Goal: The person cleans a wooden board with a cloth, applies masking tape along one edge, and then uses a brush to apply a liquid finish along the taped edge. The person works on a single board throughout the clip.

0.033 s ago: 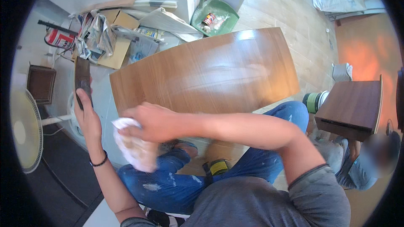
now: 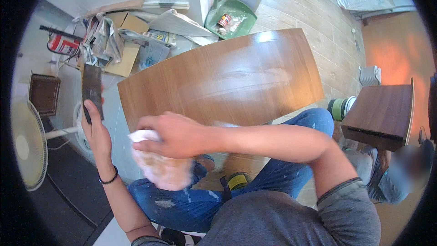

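Note:
My left hand (image 2: 96, 132) is closed on a flat, dark brown wooden-looking piece (image 2: 93, 84), held upright at the left; the thumb lies on its near face and the other fingers are mostly hidden behind it. Bunched in my right hand (image 2: 175, 132) is a white cloth with yellowish-brown stains (image 2: 164, 168), its lower part smeared by motion. The cloth hangs over my jeans, close to the near left corner of a long, glossy brown wooden panel (image 2: 218, 77). This panel spans the middle, with white glare on its surface.
A fan (image 2: 27, 146), a small brown box (image 2: 44, 92) and a fire extinguisher (image 2: 63, 44) stand left. Cardboard and papers (image 2: 125, 57) lie behind. A green dustpan (image 2: 246, 23) holds a can. At right, a person (image 2: 393, 182) sits by a brown wooden box (image 2: 380, 111) and a can (image 2: 337, 109).
My right hand and the cloth have shifted slightly to the right. The brown piece in my left hand is turned a little, showing more of its face.

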Available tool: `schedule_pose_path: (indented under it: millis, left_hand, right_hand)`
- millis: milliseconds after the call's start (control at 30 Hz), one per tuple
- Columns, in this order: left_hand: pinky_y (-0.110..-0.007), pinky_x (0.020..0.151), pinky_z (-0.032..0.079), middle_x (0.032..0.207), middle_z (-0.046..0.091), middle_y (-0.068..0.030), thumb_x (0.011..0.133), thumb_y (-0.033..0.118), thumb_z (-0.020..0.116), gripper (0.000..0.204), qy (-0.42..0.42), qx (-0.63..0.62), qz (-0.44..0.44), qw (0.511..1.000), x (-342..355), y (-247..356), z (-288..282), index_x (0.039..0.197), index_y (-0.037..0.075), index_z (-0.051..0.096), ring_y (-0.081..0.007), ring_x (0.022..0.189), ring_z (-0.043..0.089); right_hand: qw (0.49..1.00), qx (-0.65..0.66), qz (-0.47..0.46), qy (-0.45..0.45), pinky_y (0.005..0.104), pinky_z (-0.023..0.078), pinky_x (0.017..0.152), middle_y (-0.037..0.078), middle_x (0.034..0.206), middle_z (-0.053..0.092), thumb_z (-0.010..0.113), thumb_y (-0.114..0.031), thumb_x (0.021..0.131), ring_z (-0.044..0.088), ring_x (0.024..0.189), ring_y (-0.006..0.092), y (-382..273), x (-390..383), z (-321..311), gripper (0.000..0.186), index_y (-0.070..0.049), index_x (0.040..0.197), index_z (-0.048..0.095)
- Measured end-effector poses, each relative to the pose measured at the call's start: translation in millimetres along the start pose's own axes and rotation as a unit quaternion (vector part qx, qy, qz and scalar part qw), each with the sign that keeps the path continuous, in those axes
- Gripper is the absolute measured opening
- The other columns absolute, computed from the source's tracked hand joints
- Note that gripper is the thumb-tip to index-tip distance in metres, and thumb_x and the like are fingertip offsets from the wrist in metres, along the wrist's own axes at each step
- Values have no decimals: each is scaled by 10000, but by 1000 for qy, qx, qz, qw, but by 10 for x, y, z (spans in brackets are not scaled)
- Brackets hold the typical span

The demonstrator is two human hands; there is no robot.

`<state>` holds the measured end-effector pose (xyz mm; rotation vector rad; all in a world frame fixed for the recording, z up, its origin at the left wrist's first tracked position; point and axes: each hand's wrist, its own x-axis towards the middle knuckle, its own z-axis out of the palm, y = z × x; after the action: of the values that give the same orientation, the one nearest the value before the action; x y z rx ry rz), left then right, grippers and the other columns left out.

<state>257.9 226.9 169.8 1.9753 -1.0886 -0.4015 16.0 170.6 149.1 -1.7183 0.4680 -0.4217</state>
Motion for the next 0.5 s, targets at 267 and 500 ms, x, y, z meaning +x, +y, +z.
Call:
schedule_pose_path:
  millis: [267,500]
  left_hand:
    - [-360,989,487,1223,712,-130,1074,519,517,637,-425,-180,-46,886,-654,684,506,1344,-49,622,-215,1141,647]
    - [-421,1111,432,1407,616,-200,952,639,644,854,-540,-432,-114,714,-300,430,911,1454,-43,534,-282,1324,579]
  right_hand:
    - [977,42,159,138,389,538,961,183,1183,735,782,-383,940,707,1088,291,-19,-976,-883,532,-18,1303,648]
    - [981,-126,40,139,396,553,660,89,913,662,758,-168,922,677,762,329,8,-1043,-1088,153,-81,1028,691]
